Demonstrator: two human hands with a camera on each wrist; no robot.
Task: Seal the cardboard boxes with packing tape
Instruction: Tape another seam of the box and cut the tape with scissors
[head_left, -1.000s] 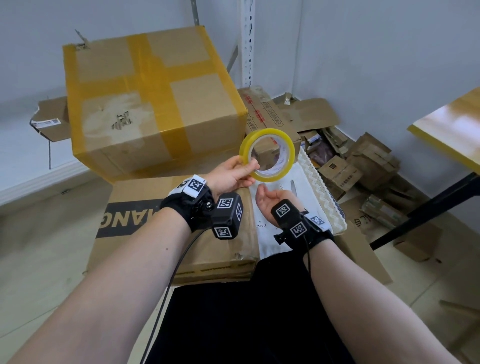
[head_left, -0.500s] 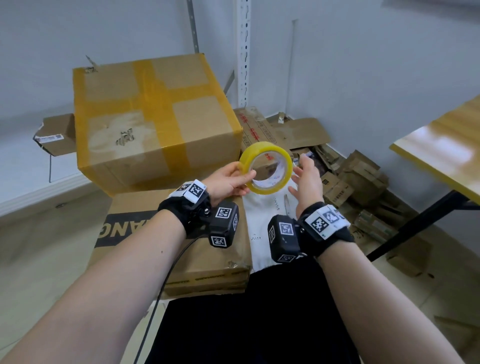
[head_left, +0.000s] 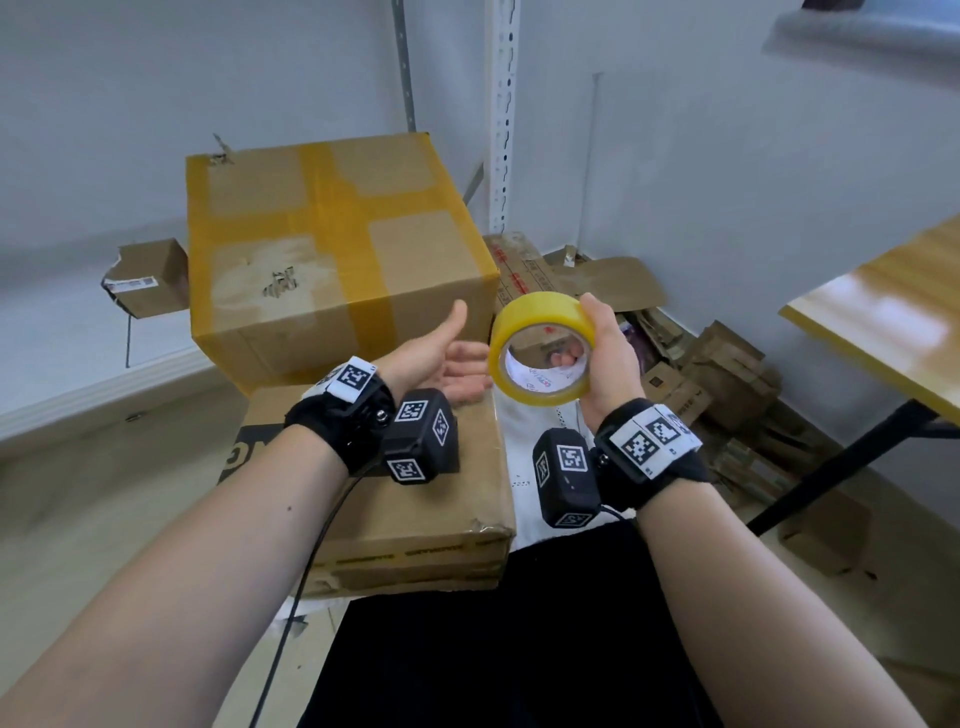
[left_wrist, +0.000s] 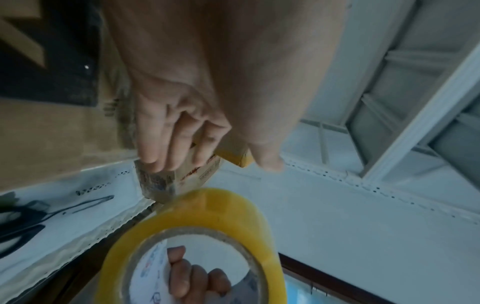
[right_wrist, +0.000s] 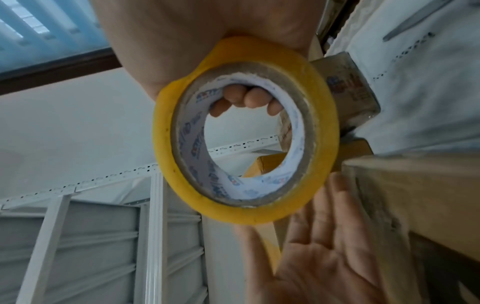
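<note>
My right hand (head_left: 605, 353) grips a yellow roll of packing tape (head_left: 540, 348), thumb over the outer rim and fingers curled inside the core, as the right wrist view shows (right_wrist: 246, 98). My left hand (head_left: 441, 358) is held palm-up and open just left of the roll, holding nothing; it appears below the tape roll (right_wrist: 244, 142) in the right wrist view as an open palm (right_wrist: 324, 246). A large cardboard box (head_left: 332, 249) sealed with yellow tape stands behind. A flat brown box (head_left: 405, 499) lies under my hands.
Scissors (left_wrist: 31, 218) lie on a white sheet (head_left: 540, 467) right of the flat box. Flattened cartons (head_left: 717, 374) are piled in the right corner. A yellow-topped table (head_left: 893, 322) juts in at the right. A white metal upright (head_left: 504, 119) runs up the wall.
The tape roll passed from my left hand to my right. My left hand let go and opened palm-up; the right hand rose and closed around the roll.
</note>
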